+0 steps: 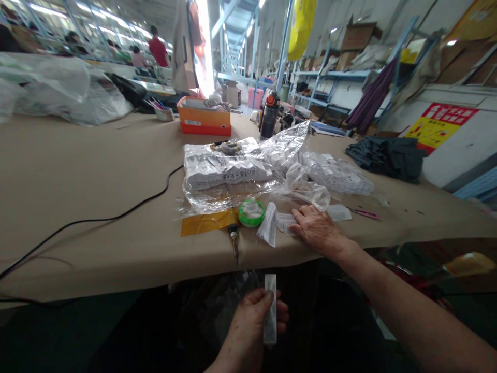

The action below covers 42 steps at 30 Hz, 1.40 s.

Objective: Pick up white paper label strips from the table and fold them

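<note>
My left hand [252, 316] is closed on a narrow translucent strip [271, 331], held upright below the table's front edge, thumb on top. On the table, my right hand [320, 230] lies over a printed white sheet [285, 223], its fingertips on the sheet's right part; whether they grip it is unclear. Left of that sheet is a fanned stack of white strips [267, 226]. A green round container [251, 212] with white material inside stands beside the stack. A pen-like tool with a metal tip [234, 242] points toward the front edge, near amber film [202, 224].
Behind are a wrapped white bundle [225, 168], clear plastic bags [306, 189], an orange box [205, 120] and a dark bottle [269, 116]. Pink scissors [365, 213] lie at the right. A black cable [116, 217] crosses the left side. People are in the far background.
</note>
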Each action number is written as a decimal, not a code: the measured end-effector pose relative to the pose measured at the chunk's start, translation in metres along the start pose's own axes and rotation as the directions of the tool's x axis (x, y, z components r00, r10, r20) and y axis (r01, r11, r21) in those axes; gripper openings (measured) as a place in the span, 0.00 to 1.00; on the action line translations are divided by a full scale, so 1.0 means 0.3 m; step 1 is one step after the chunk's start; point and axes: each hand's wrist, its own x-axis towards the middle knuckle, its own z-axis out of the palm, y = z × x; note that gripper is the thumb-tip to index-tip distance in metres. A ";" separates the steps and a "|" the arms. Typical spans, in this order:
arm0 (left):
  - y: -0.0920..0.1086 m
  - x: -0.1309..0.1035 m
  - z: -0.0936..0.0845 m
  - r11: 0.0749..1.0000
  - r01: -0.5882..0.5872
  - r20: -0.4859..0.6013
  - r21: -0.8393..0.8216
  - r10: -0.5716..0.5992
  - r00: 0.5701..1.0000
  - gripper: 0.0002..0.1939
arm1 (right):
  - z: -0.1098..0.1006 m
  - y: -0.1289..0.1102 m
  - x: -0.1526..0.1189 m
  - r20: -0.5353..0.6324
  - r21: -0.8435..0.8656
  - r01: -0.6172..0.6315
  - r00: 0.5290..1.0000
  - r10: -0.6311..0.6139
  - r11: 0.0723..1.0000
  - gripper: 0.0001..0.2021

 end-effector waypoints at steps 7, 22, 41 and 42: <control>0.007 -0.005 -0.003 1.000 0.009 -0.010 0.009 -0.009 1.000 0.11 | -0.017 -0.066 -0.008 0.004 0.018 -0.151 0.989 0.151 0.988 0.19; 0.004 0.000 -0.036 0.999 0.027 -0.098 0.040 -0.023 0.995 0.16 | 0.035 0.230 -0.091 -0.247 0.274 -0.172 0.938 0.243 0.946 0.15; -0.014 -0.009 -0.017 0.997 0.038 -0.122 0.061 -0.030 0.992 0.15 | 0.191 0.354 -0.132 -0.196 0.422 -0.080 0.965 0.177 0.903 0.17; -0.015 -0.010 -0.014 0.997 0.038 -0.123 0.063 -0.030 0.992 0.15 | 0.191 0.343 -0.140 -0.199 0.424 -0.086 0.962 0.185 0.902 0.17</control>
